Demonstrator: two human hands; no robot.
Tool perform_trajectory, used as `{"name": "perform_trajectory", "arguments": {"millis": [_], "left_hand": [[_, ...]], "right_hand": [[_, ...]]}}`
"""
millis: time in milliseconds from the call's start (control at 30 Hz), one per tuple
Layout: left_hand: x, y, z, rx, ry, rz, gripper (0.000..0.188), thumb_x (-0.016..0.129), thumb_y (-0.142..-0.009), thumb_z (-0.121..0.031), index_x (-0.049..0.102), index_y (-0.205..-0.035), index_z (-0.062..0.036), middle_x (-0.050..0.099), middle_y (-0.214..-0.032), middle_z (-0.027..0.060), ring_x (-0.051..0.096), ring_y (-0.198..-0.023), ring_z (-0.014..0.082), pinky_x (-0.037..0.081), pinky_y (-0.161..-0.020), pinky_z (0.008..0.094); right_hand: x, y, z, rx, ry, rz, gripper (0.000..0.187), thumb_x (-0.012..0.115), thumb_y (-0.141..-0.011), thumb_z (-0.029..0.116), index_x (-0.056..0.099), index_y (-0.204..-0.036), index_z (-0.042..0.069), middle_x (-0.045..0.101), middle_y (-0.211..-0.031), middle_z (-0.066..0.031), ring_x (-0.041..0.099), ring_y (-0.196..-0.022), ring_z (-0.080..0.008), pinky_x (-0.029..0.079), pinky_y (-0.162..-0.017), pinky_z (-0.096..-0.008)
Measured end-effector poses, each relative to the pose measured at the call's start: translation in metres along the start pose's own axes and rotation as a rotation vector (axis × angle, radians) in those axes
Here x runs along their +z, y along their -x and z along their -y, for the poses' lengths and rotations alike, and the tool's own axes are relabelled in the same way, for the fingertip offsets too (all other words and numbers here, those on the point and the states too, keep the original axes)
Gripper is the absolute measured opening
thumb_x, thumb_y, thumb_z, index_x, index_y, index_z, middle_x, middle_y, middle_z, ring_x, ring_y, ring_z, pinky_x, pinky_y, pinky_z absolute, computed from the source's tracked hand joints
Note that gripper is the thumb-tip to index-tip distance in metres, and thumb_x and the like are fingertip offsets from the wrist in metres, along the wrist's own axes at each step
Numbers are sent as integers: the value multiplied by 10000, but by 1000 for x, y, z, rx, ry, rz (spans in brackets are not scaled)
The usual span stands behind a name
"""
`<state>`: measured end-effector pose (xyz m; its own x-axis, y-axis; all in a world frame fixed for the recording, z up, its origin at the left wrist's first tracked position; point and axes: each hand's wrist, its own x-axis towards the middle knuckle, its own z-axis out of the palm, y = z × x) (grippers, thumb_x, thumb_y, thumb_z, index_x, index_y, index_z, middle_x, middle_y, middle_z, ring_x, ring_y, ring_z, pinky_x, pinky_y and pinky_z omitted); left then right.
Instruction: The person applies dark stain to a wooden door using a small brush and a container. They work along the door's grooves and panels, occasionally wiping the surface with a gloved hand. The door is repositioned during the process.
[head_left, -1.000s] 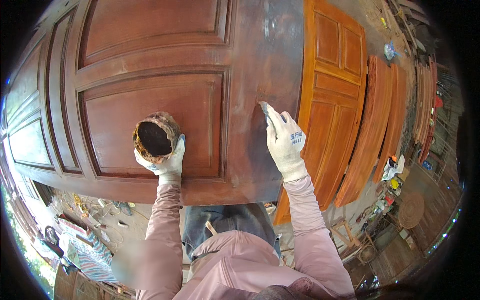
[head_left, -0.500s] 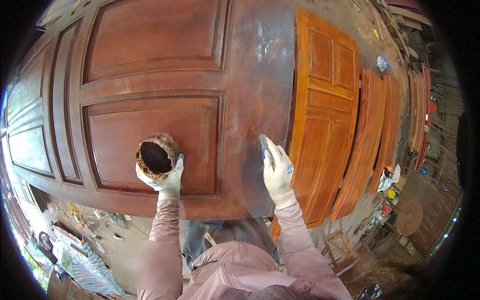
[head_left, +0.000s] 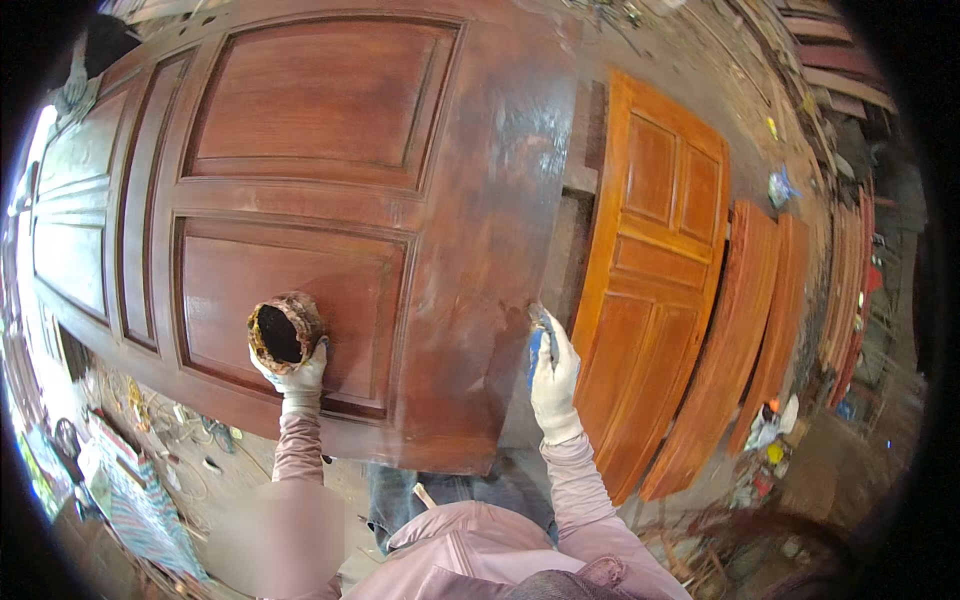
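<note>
My left hand (head_left: pixel 298 378), in a white glove with blue on the fingers, is closed around a round pot (head_left: pixel 286 334). Brown crust coats the pot's wall, and its open mouth is dark inside. The pot is held over the lower panel of a large reddish-brown panelled door (head_left: pixel 425 330). Near the right edge of this door, my gloved right hand (head_left: pixel 554 385) is closed with fingers together. A small greyish-brown tip pokes out at its fingertips; what it belongs to is mostly hidden. Whitish glare and smudges show on the door's right border.
Right of the door lies a lighter orange panelled door (head_left: pixel 655 240), with reddish boards (head_left: pixel 725 350) beside it. More planks (head_left: pixel 850 290) stand farther right. Cords (head_left: pixel 140 405) and a striped blue sheet (head_left: pixel 150 520) are at lower left. Someone's gloved hand (head_left: pixel 72 90) is at far left.
The view has shifted, so the doors sit lower in the picture. My right hand has moved from over the large door to its right edge. My left hand still holds the pot.
</note>
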<state>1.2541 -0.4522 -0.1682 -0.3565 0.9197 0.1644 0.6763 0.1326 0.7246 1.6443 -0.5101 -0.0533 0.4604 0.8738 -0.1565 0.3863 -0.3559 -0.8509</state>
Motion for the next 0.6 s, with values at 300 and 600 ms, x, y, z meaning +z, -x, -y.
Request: {"name": "perform_trajectory", "arguments": {"millis": [300, 600], "left_hand": [[47, -10, -54, -105, 552, -354, 930, 836, -712, 64, 368, -1508, -51, 490, -1479, 123, 542, -1296, 267, 483, -1091, 479], [47, -9, -100, -315, 224, -445, 903, 922, -692, -110, 432, -1442, 3, 572, -1368, 114, 570, -1237, 212, 471, -1083, 372]], "right_hand": [[-112, -91, -45, 51, 32, 202, 366, 434, -1053, 41, 540, -1402, 19, 686, -1169, -98, 605, -882, -121, 501, -783, -276], [-185, -151, -44, -79, 104, 198, 363, 458, -1048, 49, 531, -1394, -32, 616, -1376, -170, 582, -1278, -272, 449, -1073, -368]]}}
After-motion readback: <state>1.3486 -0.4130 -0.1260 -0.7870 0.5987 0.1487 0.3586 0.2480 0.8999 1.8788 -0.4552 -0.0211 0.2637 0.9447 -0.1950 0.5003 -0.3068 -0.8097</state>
